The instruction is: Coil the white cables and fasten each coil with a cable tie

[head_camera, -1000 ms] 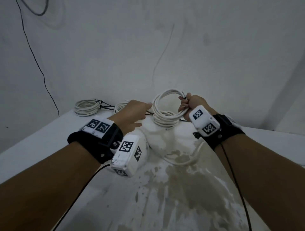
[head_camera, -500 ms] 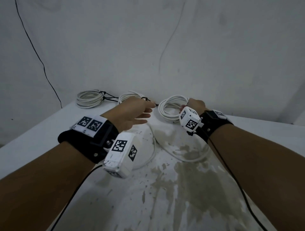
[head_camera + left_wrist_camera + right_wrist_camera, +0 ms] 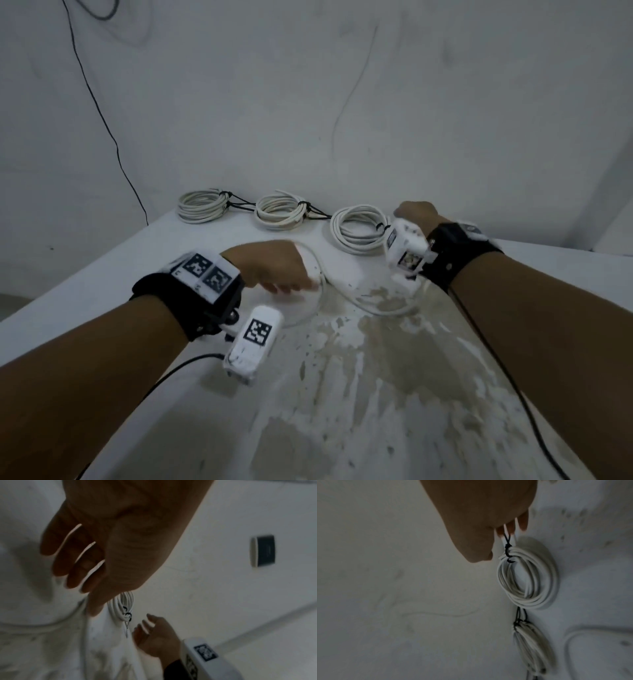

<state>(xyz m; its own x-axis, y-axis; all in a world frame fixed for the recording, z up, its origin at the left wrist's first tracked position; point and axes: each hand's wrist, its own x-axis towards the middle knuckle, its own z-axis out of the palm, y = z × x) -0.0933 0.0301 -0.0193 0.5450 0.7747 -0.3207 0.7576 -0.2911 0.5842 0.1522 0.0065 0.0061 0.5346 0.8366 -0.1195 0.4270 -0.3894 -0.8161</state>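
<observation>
From the head view, three tied coils lay in a row along the far edge of the white table (image 3: 102, 267), the nearest coil (image 3: 358, 228) just beside the right hand (image 3: 416, 214), and a loose white cable (image 3: 346, 291) curved over the stained, patchy middle of the tabletop under the left hand (image 3: 270, 265). That cable looked light, springy and smooth, best gathered loop by loop. The room was bare: a scuffed white wall (image 3: 376, 120) with a thin black wire (image 3: 102, 116) running down it. In the left wrist view, the left hand's fingers (image 3: 68, 555) hung spread and empty above the cable. In the right wrist view, the right hand's fingertips (image 3: 511, 528) reached the black tie (image 3: 507, 546); whether they still pinched it I cannot tell.
</observation>
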